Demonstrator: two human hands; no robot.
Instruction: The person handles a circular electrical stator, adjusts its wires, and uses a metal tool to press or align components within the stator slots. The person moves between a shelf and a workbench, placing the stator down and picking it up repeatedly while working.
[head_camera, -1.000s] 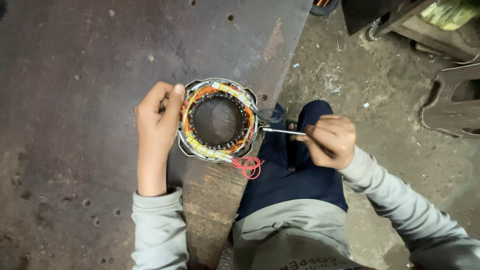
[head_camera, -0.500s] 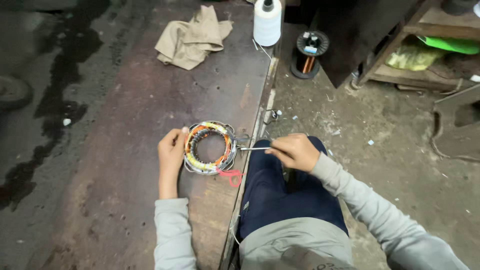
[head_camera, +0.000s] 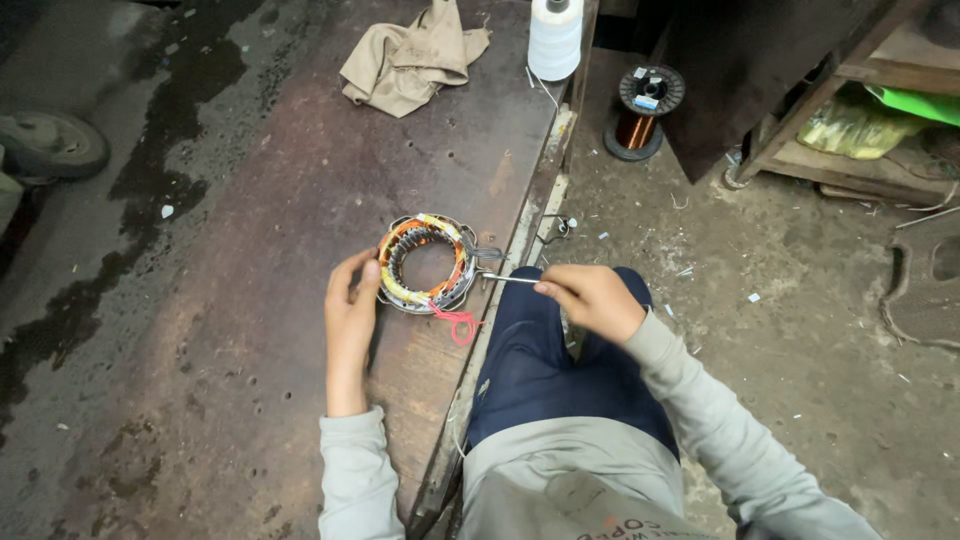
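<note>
A round motor stator (head_camera: 428, 264) with orange and yellow windings lies flat on the dark metal workbench (head_camera: 300, 200), close to its right edge. My left hand (head_camera: 350, 300) rests against the stator's left side, steadying it. A red wire loop (head_camera: 458, 322) hangs from the stator's near side. My right hand (head_camera: 592, 298) is just right of the bench edge, above my knee, pinching a thin metal needle (head_camera: 508, 279) whose tip points at the stator's right side.
A crumpled beige cloth (head_camera: 408, 62) and a white thread cone (head_camera: 555, 38) lie at the bench's far end. A spool of copper wire (head_camera: 640, 115) stands on the dirty floor beyond. Wooden shelving (head_camera: 850, 110) is at the right, a wheel (head_camera: 50, 145) at the far left.
The camera view has pulled back and tilted up, showing the cloth, thread cone and copper spool. My hands stay on the stator and needle, with the right hand slightly farther from the stator.
</note>
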